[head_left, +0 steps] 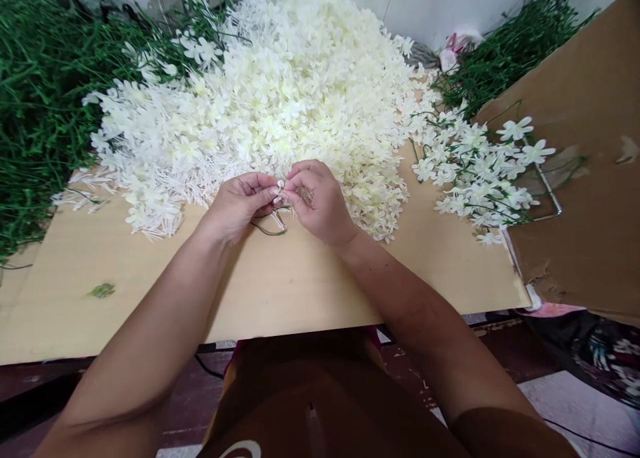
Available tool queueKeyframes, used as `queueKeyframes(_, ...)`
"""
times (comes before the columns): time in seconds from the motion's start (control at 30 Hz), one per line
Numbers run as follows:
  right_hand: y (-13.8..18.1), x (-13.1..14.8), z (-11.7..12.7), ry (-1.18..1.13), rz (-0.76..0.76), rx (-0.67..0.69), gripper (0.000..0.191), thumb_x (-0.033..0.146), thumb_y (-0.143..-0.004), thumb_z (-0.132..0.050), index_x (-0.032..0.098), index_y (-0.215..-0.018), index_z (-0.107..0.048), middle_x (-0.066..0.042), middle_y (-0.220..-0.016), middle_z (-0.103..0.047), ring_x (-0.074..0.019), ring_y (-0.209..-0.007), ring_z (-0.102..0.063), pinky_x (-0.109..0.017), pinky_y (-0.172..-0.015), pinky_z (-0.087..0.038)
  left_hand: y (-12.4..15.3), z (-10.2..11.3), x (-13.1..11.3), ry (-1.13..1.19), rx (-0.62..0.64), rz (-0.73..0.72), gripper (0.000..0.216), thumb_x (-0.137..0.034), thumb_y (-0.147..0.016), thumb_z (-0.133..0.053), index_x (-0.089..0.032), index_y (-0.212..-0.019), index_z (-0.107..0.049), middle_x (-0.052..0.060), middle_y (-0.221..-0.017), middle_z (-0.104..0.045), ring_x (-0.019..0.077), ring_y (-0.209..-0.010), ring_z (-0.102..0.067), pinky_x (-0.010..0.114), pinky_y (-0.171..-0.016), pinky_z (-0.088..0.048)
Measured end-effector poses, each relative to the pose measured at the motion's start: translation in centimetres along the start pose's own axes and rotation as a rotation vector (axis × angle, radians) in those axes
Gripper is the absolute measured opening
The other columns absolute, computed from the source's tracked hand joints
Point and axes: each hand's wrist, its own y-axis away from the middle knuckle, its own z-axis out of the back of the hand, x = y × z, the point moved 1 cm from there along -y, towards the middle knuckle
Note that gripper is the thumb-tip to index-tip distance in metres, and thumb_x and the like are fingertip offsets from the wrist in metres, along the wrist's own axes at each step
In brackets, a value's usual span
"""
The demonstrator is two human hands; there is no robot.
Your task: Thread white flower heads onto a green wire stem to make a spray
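Observation:
My left hand (243, 206) and my right hand (320, 201) meet just in front of a big heap of white artificial flowers (310, 85). Between their fingertips is a small white artificial flower (281, 185), pinched from both sides. A thin green stem (270, 231) curves below the fingers, above the table. The fingers cover part of the flower, so how it joins the stem is hidden. Both hands are closed in a pinch.
Green artificial stems (40, 105) are piled at the left, with another bundle (520, 38) at the back right. Stemmed white flowers (480, 171) lie beside a cardboard box (590, 145). A green scrap (103, 290) lies on the tabletop (165, 298).

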Motion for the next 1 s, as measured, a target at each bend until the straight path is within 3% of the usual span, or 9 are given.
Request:
queueKeyframes(0.17, 0.1, 0.2, 0.0, -0.275, -0.205, 0.001, 0.016, 0.033, -0.088, -0.064, 0.021, -0.081, -0.056, -0.006, -0.095, -0.061, -0.0171, -0.094, -0.062, -0.033, -0.081, -0.057, 0.0, 0.0, -0.1, 0.002, -0.003, 0.006, 0.036, -0.029, -0.051, -0.094, -0.018, -0.069, -0.065, -0.003, -0.059, -0.063, 0.0093, -0.053, -0.059, 0.021, -0.054, -0.05)
queueKeyframes(0.27, 0.0, 0.3, -0.4, -0.489, -0.394, 0.014, 0.04, 0.051, -0.077, -0.075, 0.021, -0.093, -0.055, -0.005, -0.097, -0.061, -0.015, -0.088, -0.064, -0.029, -0.074, -0.058, 0.1, -0.2, -0.3, 0.002, -0.014, 0.0, 0.034, -0.028, -0.054, -0.092, -0.018, -0.064, -0.062, -0.003, -0.056, -0.061, 0.0085, -0.051, -0.057, 0.02, -0.052, -0.048)
queueKeyframes(0.37, -0.1, 0.5, -0.7, -0.644, -0.494, 0.106, 0.055, 0.055, -0.065, -0.083, 0.02, -0.096, -0.055, -0.002, -0.091, -0.065, -0.0136, -0.08, -0.066, -0.029, -0.075, -0.058, 0.2, -0.3, -0.5, -0.018, -0.018, -0.02, 0.034, -0.03, -0.056, -0.093, -0.018, -0.065, -0.062, -0.002, -0.057, -0.061, 0.009, -0.052, -0.056, 0.021, -0.052, -0.047)
queueKeyframes(0.47, -0.1, 0.6, -0.7, -0.681, -0.521, 0.173, 0.049, 0.056, -0.064, -0.083, 0.02, -0.084, -0.056, 0.0, -0.078, -0.066, -0.0131, -0.072, -0.065, -0.029, -0.071, -0.056, 0.2, -0.4, -0.4, -0.071, -0.006, -0.072, 0.036, -0.036, -0.06, -0.091, -0.018, -0.064, -0.06, -0.002, -0.057, -0.06, 0.0095, -0.051, -0.053, 0.022, -0.052, -0.045)
queueKeyframes(0.6, -0.1, 0.6, -0.5, -0.62, -0.525, 0.161, 0.047, 0.059, -0.068, -0.08, 0.02, -0.072, -0.054, 0.001, -0.069, -0.064, -0.0129, -0.066, -0.062, -0.029, -0.063, -0.052, 0.2, -0.4, -0.2, -0.153, -0.013, -0.144, 0.033, -0.036, -0.069, -0.084, -0.02, -0.063, -0.057, -0.002, -0.055, -0.056, 0.0102, -0.051, -0.05, 0.023, -0.051, -0.041)
queueKeyframes(0.77, -0.4, 1.0, -0.1, -0.747, -0.479, 0.226, 0.048, 0.062, -0.07, -0.077, 0.02, -0.075, -0.055, 0.0, -0.07, -0.063, -0.0137, -0.073, -0.065, -0.029, -0.071, -0.054, 0.1, -0.5, -0.2, -0.132, 0.009, -0.206, 0.026, -0.028, -0.075, -0.078, -0.02, -0.065, -0.055, -0.003, -0.055, -0.054, 0.0088, -0.05, -0.047, 0.022, -0.051, -0.039)
queueKeyframes(0.9, -0.5, 1.4, 0.2, -0.752, -0.477, 0.224, 0.051, 0.065, -0.069, -0.077, 0.019, -0.073, -0.055, 0.004, -0.065, -0.06, -0.0078, -0.062, -0.055, -0.024, -0.062, -0.05, 0.0, -0.5, -0.2, -0.122, 0.035, -0.204, 0.025, -0.025, -0.075, -0.076, -0.019, -0.065, -0.053, -0.004, -0.054, -0.052, 0.0076, -0.049, -0.045, 0.02, -0.05, -0.038)
queueKeyframes(1.0, -0.5, 1.5, 0.1, -0.792, -0.537, 0.214, 0.053, 0.064, -0.067, -0.08, 0.019, -0.076, -0.053, 0.004, -0.068, -0.062, -0.0069, -0.062, -0.057, -0.022, -0.06, -0.05, -0.2, -0.3, 0.1, -0.143, 0.072, -0.206, 0.027, -0.031, -0.076, -0.075, -0.019, -0.066, -0.052, -0.003, -0.054, -0.054, 0.0081, -0.049, -0.047, 0.021, -0.05, -0.04)
